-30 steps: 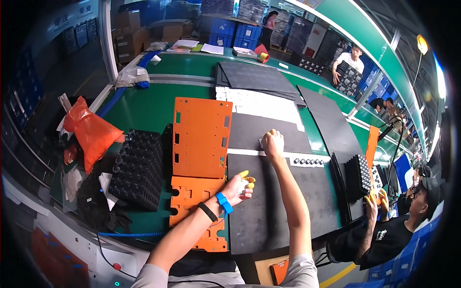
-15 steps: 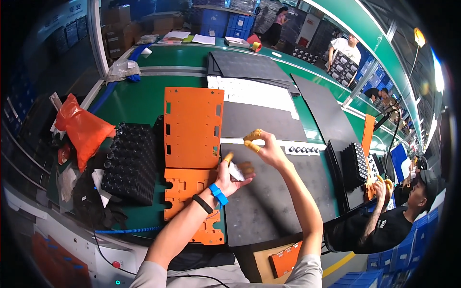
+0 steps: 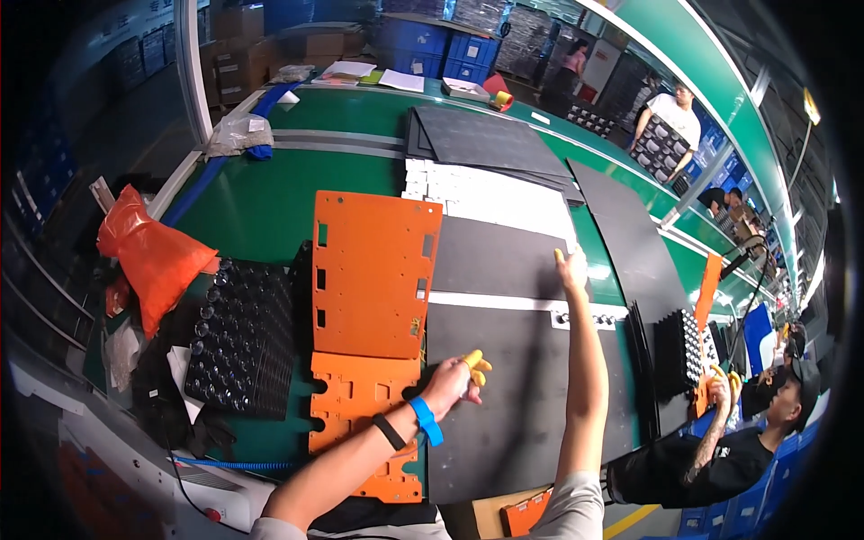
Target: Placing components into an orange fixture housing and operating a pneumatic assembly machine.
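Observation:
My left hand, with yellow finger covers and a blue wristband, hovers over the dark grey board, just right of the orange slotted plate. Its fingers are curled inward, and whatever they hold is hidden. Stretched further forward, my right hand is at the right end of the white flat pieces, above a dark sheet. Its thumb stands apart from the fingers; nothing shows between them. A white strip with several round lenses lies below that hand. An upright orange panel rises behind the slotted plate.
Left of the panel stands a block of black trays with clear lenses, beside an orange bag. Dark sheets are stacked at the back. At the right, a co-worker in black handles orange and black parts.
My right hand has moved forward and right, to the white pieces. My left hand has moved slightly right and lower, its fingers curling; the white piece seen in it earlier no longer shows.

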`<act>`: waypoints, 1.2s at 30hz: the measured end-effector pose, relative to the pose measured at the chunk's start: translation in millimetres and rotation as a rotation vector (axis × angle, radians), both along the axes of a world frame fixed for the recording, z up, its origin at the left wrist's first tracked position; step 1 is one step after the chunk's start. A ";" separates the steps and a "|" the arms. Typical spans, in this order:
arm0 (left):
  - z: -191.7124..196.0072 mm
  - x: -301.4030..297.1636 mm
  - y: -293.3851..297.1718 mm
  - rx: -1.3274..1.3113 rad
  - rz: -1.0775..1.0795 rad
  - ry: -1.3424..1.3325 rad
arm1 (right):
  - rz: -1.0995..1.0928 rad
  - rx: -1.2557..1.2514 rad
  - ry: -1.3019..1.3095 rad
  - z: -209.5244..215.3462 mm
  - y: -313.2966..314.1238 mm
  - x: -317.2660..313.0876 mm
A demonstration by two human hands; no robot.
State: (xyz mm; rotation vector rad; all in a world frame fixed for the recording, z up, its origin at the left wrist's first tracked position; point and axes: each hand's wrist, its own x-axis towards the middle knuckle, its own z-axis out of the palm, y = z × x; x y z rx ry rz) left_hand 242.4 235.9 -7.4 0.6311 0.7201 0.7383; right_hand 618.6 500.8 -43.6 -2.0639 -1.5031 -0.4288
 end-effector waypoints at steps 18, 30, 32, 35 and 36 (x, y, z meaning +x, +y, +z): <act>1.5 2.4 0.9 0.034 0.042 0.085 | 0.292 -0.348 -0.246 36.6 -89.3 -120.1; 3.9 -4.0 1.8 0.010 0.048 -0.020 | 0.688 -0.107 0.043 46.7 -146.5 -206.7; 3.9 -2.9 1.5 0.000 0.045 -0.015 | 0.711 -0.024 0.120 39.7 -134.7 -206.6; 5.9 -0.4 0.4 0.008 0.043 -0.007 | 0.686 -0.007 0.069 24.2 -109.6 -196.6; 4.4 -0.1 0.6 -0.002 0.040 -0.013 | 0.671 -0.039 0.094 20.9 -102.1 -194.6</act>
